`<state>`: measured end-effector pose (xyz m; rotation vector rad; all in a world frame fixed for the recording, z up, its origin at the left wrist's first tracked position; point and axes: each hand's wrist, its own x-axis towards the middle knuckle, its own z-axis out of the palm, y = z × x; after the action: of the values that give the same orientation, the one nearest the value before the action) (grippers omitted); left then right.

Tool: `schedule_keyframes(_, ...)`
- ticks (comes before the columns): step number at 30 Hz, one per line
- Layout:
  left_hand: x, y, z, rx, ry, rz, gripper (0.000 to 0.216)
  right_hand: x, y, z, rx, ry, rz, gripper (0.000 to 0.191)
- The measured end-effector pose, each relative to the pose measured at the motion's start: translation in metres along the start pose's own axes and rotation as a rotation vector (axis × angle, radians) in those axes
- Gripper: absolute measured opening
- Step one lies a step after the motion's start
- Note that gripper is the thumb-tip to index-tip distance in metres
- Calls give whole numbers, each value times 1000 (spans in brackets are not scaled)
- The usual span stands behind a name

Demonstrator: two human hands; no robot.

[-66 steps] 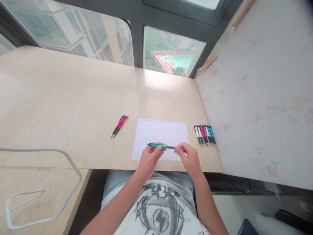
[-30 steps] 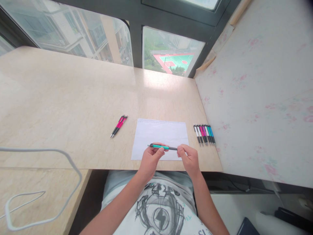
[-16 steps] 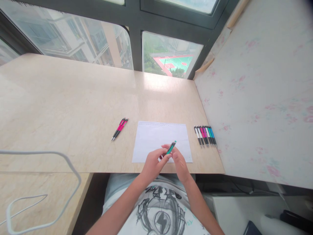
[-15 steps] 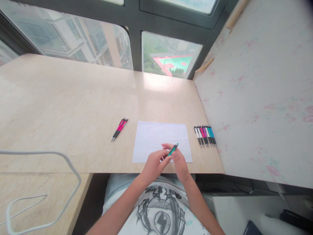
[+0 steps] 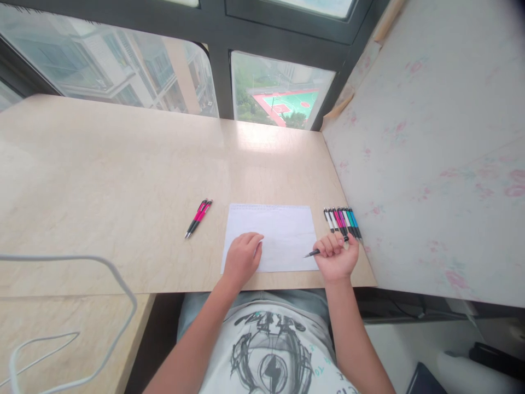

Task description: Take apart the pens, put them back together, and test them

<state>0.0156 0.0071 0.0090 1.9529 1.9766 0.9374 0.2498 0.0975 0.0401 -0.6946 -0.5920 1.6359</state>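
My left hand [image 5: 245,254] rests on the left half of a white sheet of paper [image 5: 283,227], thumb apart from its loosely bent fingers, holding nothing. At the sheet's right edge, my right hand [image 5: 337,257] is turned palm up with curled fingers closed around a pen [image 5: 313,253]. The pen's dark grip and pointed tip stick out to the left, over the paper; its barrel is mostly hidden by the fingers. Just beyond that hand lies a row of several pens [image 5: 343,219] in white, pink, purple, teal and blue, their lower ends partly covered.
Two pink and black pens [image 5: 199,218] lie side by side left of the paper. A grey-white cable [image 5: 118,279] loops across the lower left. The desk [image 5: 123,180] meets a flowered wall [image 5: 430,164] on the right and a dark-framed window [image 5: 283,33] behind.
My hands were together over the paper around a teal pen. They have moved apart: the left to the left, the right to the right near the pen row, with a pen in its fingers.
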Motion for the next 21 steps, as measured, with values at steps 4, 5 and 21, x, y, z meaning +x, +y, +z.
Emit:
schedule_keyframes(4,-3,-6,10,48,-8,60,23,0,2,2,-38,-2,-37,41)
schedule_keyframes(5,-3,-7,11,60,-18,72,23,0,2,3,-36,3,-37,42)
schedule_keyframes(21,-3,-7,11,96,-41,102,24,0,2,10,-12,-10,-20,41)
